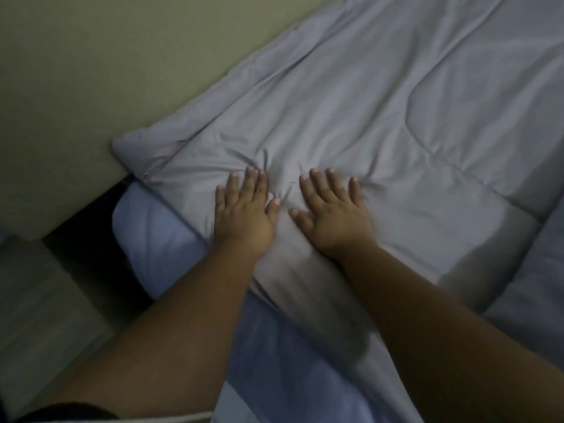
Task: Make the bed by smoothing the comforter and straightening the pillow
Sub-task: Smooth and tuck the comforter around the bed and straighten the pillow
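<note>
A grey quilted comforter (381, 111) covers the bed and runs along the wall. My left hand (244, 215) lies flat on it near its lower left corner, fingers spread, palm down. My right hand (332, 215) presses flat beside it, a short gap between the thumbs. Small wrinkles bunch up just above the fingertips. A lighter blue sheet over the mattress corner (155, 236) shows below the comforter's edge. No pillow is in view.
A beige wall (106, 62) borders the bed on the left. A dark gap (88, 239) lies between the wall and the mattress corner. A pale boxy surface (39, 306) stands at the lower left. The comforter folds over at the right edge (537, 288).
</note>
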A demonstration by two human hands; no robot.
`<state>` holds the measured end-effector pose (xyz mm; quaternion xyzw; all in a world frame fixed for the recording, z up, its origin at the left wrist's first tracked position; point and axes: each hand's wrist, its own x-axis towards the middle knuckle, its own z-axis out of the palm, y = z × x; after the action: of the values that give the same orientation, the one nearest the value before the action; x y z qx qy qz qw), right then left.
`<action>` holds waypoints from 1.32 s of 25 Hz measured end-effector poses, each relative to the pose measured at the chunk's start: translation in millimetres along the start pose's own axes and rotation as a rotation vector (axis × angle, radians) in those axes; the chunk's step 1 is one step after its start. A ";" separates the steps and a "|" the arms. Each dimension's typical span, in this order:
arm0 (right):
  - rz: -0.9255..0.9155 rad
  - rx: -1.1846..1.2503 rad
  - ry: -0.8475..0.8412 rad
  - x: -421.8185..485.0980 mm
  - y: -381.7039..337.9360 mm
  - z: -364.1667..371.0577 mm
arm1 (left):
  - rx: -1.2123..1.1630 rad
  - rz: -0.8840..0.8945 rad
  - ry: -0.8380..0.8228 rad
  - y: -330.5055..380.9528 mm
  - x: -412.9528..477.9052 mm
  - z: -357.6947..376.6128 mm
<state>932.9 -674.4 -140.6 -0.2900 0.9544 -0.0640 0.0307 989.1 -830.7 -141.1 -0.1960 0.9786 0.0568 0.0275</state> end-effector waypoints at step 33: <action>0.225 0.163 0.039 49.0 -49.2 -10.9 | 0.151 0.084 -0.047 -73.8 44.8 -35.3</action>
<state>918.2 -741.0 -124.0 -0.1766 0.9729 -0.1428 0.0428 975.3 -919.6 -116.9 -0.1507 0.9865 -0.0118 0.0627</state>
